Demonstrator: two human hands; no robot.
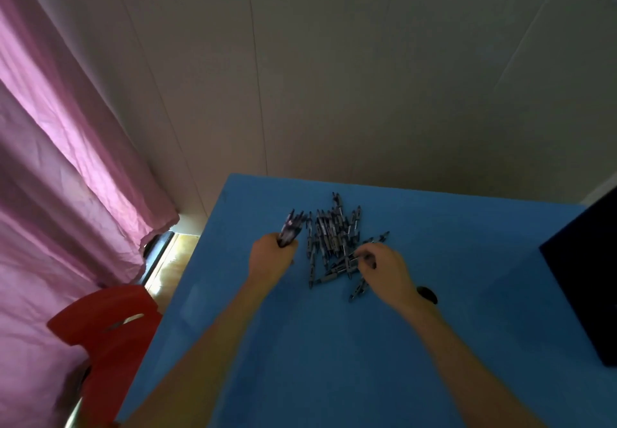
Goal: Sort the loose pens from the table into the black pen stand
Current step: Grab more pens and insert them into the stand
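Several dark pens lie in a loose pile (pixel 330 237) on the blue table (pixel 334 344), near its far edge. My left hand (pixel 272 257) grips a bundle of pens (pixel 291 227) upright, just left of the pile. My right hand (pixel 384 270) is at the pile's right side, its fingers curled down and pinching a pen (pixel 347 262) among the loose ones. A tall black object (pixel 584 280) at the table's right edge may be the pen stand; only part of it shows.
A small black object (pixel 427 294) lies on the table just behind my right wrist. A red plastic chair (pixel 110 334) stands left of the table. Pink curtains (pixel 60 160) hang at the left, and a pale wall runs behind the table.
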